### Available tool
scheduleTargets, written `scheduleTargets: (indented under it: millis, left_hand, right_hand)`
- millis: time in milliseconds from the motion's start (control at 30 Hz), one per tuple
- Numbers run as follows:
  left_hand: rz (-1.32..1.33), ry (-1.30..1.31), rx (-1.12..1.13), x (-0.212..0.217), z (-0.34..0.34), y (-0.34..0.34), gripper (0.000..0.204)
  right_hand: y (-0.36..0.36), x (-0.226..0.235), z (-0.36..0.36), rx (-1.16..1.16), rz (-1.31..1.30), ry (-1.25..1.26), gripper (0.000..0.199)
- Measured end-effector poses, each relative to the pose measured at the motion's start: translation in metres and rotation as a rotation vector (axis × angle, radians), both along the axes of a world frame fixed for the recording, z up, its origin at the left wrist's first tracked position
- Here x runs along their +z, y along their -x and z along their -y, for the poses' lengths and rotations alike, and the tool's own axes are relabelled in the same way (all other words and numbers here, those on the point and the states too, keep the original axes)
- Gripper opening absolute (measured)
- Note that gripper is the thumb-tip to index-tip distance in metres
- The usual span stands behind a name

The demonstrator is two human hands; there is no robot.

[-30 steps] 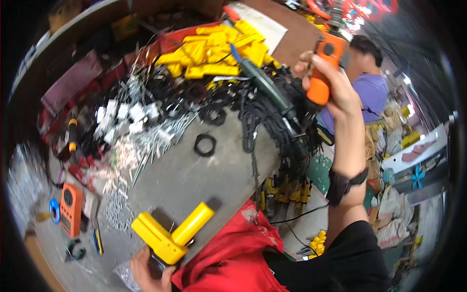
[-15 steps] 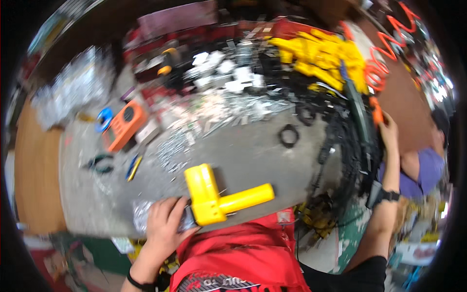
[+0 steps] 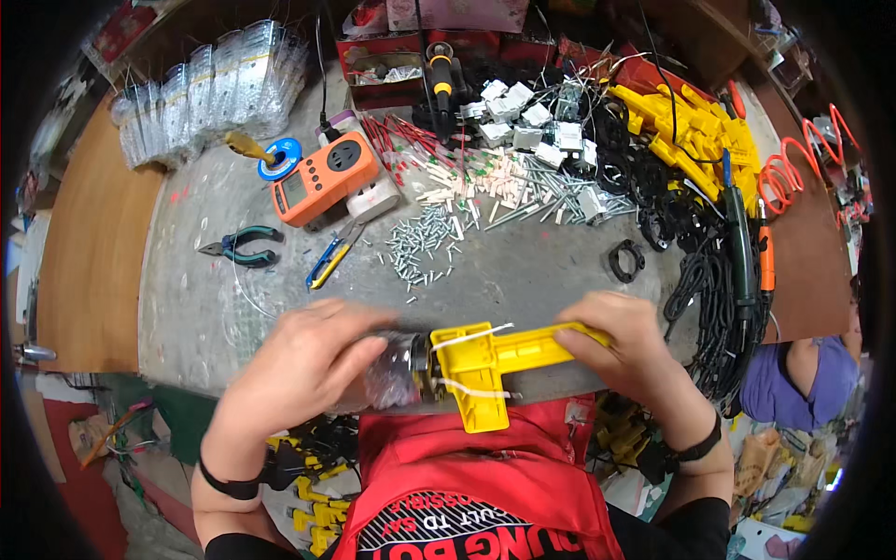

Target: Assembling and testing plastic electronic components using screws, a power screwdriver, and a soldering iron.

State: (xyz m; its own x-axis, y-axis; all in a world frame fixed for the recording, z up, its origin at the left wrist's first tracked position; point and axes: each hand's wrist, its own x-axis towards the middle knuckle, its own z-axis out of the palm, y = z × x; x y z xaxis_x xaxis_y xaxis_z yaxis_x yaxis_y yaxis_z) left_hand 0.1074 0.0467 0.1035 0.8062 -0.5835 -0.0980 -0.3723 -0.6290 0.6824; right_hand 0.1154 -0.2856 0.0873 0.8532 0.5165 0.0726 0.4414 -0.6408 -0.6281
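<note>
A yellow plastic T-shaped housing (image 3: 471, 387) lies in front of me with its hollow ribbed inside facing up. Two white wires (image 3: 476, 389) stick out over it. My right hand (image 3: 621, 341) is closed around the right end of its handle. At the housing's left end sits a dark round part, with a clear plastic wrapped piece (image 3: 392, 378) beyond it. My left hand (image 3: 313, 359) is over that wrapped piece, thumb apart from the fingers. Its fingers are blurred, so their grip on the wrap does not show.
Past my hands lie loose screws (image 3: 425, 243), a cutter (image 3: 334, 261), pliers (image 3: 245, 247) and an orange meter (image 3: 327, 182). Farther back are white blocks (image 3: 509, 103) and yellow housings (image 3: 691, 131). Black cords (image 3: 705, 299) and an orange-tipped screwdriver (image 3: 766, 257) line the right side.
My right hand has come from the orange tool at the right edge to the yellow handle. The housing has turned over, showing its hollow side and white wires. The view has shifted.
</note>
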Motion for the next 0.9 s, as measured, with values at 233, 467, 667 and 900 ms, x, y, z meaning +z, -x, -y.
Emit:
scheduleTargets:
  millis: [233, 467, 667, 900]
  left_hand:
    - [0.396, -0.147, 0.089, -0.083, 0.033, 0.035, 0.089]
    - [0.455, -0.114, 0.023, -0.09, 0.035, 0.026, 0.089]
    - [0.459, -0.118, 0.043, -0.09, 0.03, 0.029, 0.083]
    - [0.504, -0.112, 0.022, -0.092, 0.033, 0.026, 0.079]
  right_hand:
    - [-0.09, -0.022, -0.063, -0.122, 0.002, 0.104, 0.021]
    - [-0.18, -0.073, -0.089, -0.277, 0.067, 0.368, 0.031]
    - [-0.169, -0.068, -0.099, -0.167, -0.175, -0.1, 0.019]
    - [-0.193, -0.078, -0.153, -0.165, 0.284, -0.024, 0.023]
